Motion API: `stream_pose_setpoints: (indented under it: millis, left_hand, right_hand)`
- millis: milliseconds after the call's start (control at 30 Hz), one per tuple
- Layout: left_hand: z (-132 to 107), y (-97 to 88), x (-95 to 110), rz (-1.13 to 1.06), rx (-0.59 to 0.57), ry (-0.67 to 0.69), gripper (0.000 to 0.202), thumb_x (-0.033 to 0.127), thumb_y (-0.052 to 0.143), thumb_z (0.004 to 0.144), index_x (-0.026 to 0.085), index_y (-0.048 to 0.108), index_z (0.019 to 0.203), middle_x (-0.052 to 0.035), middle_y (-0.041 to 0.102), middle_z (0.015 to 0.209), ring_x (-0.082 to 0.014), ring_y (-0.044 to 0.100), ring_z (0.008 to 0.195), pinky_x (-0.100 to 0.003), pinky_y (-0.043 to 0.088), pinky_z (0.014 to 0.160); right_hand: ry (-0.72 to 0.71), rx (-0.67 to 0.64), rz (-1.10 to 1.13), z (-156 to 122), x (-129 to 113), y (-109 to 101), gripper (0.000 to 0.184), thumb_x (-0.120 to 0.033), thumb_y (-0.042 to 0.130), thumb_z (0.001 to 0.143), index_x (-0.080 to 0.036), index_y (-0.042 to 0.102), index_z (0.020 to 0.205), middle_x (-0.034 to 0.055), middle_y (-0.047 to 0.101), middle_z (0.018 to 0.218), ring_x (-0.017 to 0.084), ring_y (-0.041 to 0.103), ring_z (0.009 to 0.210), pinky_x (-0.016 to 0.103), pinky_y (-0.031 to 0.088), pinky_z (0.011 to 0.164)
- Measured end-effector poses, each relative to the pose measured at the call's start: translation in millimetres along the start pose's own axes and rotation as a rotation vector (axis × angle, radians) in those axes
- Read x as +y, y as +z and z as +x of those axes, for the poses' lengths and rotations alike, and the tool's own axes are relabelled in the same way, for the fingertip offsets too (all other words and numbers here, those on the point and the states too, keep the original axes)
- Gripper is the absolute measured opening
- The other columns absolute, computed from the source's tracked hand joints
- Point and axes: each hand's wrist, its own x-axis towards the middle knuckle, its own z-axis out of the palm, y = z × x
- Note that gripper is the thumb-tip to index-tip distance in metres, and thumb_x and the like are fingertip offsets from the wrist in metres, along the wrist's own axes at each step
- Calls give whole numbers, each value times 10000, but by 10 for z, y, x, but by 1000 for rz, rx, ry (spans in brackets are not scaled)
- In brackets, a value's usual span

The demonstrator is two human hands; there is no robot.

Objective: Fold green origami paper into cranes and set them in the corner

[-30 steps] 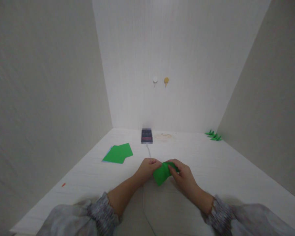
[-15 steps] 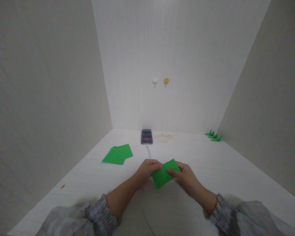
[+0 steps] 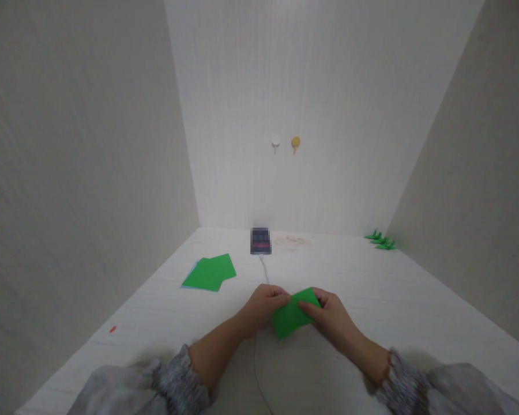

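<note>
Both my hands meet over a folded sheet of green paper [image 3: 290, 318] lying low over the white table [image 3: 372, 300]. My left hand [image 3: 264, 305] pinches its left edge, fingers curled, a ring on one finger. My right hand [image 3: 328, 316] grips the right edge, with the thumb pressed on top of the paper. The paper looks like a flat rectangle, tilted so its far right corner points away from me.
A stack of green sheets [image 3: 210, 272] lies to the left on the table. A small dark device [image 3: 260, 240] with a white cable [image 3: 259, 369] stands by the back wall. Several small green folded figures [image 3: 380, 241] sit at the far right corner. Two hooks [image 3: 286, 142] hang on the wall.
The paper was bulging and partly open a second ago; now it lies flattened into a rectangle between my hands. Both hands have shifted slightly right and down.
</note>
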Motion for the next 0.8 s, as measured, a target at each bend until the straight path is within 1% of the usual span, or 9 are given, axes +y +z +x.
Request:
stream_pose_setpoints:
  millis: [100, 200, 333, 433, 533, 633, 700, 800]
  left_hand:
    - [6, 1, 3, 76, -13, -1, 189, 302, 570, 606, 119, 615, 617, 22, 506, 493, -82, 406, 459, -222, 286, 483]
    - [7, -2, 1, 85, -14, 7, 182, 288, 556, 618, 119, 623, 628, 23, 500, 488, -79, 395, 456, -218, 275, 475]
    - [8, -10, -14, 23, -55, 14, 163, 263, 536, 634, 126, 624, 639, 28, 486, 481, -72, 376, 444, -213, 257, 465]
    - [-4, -3, -3, -7, -66, 1, 172, 268, 530, 638, 118, 592, 583, 31, 451, 455, -70, 353, 426, -218, 245, 456]
    - [-22, 12, 13, -66, -32, -27, 185, 282, 537, 632, 121, 542, 541, 40, 415, 441, -74, 343, 425, -223, 245, 452]
    - [-31, 25, 13, -139, -34, -23, 172, 270, 554, 617, 126, 516, 532, 47, 397, 455, -74, 335, 440, -221, 245, 453]
    - [-30, 28, 7, -169, -41, -9, 149, 246, 562, 605, 126, 515, 530, 44, 405, 475, -74, 338, 455, -220, 251, 459]
    - [-27, 28, 7, -201, -49, -6, 138, 224, 564, 603, 129, 511, 518, 36, 419, 494, -75, 341, 469, -220, 258, 461]
  right_hand:
    - [-86, 23, -172, -2, -24, -10, 96, -236, 628, 631, -171, 631, 701, -6, 595, 597, 137, 532, 556, 247, 414, 518]
    - [-163, 11, -320, -25, -69, -11, 111, -236, 590, 672, -186, 651, 751, 21, 637, 684, 169, 568, 644, 276, 436, 591]
    - [-327, -34, -502, -58, -109, -32, 153, -219, 534, 730, -213, 665, 808, 36, 657, 733, 179, 588, 683, 289, 447, 628]
    - [-472, -101, -620, -70, -112, -96, 202, -197, 504, 758, -233, 651, 892, 39, 658, 768, 171, 593, 701, 282, 455, 633]
    - [-601, -182, -679, -69, -105, -184, 255, -156, 474, 774, -233, 614, 973, 49, 647, 824, 161, 589, 749, 275, 464, 662]
    - [-708, -245, -704, -61, -99, -244, 271, -145, 447, 792, -219, 582, 1015, 69, 621, 893, 156, 573, 808, 278, 469, 695]
    - [-753, -273, -705, -56, -99, -257, 273, -144, 436, 802, -212, 568, 1031, 75, 605, 917, 151, 565, 824, 275, 472, 698]
    - [-777, -280, -678, -51, -103, -257, 259, -132, 440, 804, -214, 566, 1015, 66, 594, 908, 138, 563, 813, 256, 476, 680]
